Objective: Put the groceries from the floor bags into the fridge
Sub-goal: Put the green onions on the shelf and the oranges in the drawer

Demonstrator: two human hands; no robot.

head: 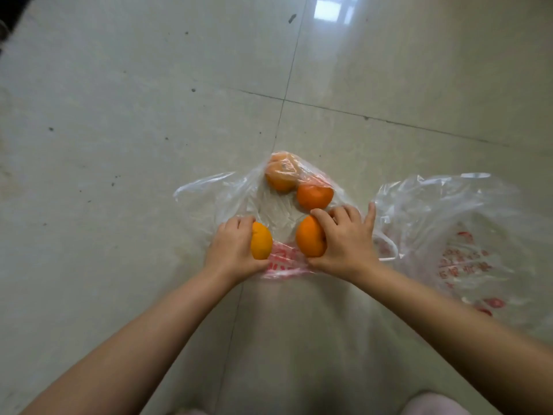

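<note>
A clear plastic bag (236, 193) with red print lies open on the tiled floor. My left hand (232, 248) grips one orange (261, 241) at the bag's near left. My right hand (344, 239) grips a second orange (309, 236) just to the right of it. Farther back in the bag lies a third orange (314, 195). Behind that one, under the plastic, sit two more oranges (281, 173), pressed together. The fridge is out of view.
A second clear bag (454, 235) with red print lies crumpled on the floor at the right, with nothing visible in it. Pale glossy tiles (149, 100) with dark specks stretch all around. A bit of pink clothing (434, 404) shows at the bottom edge.
</note>
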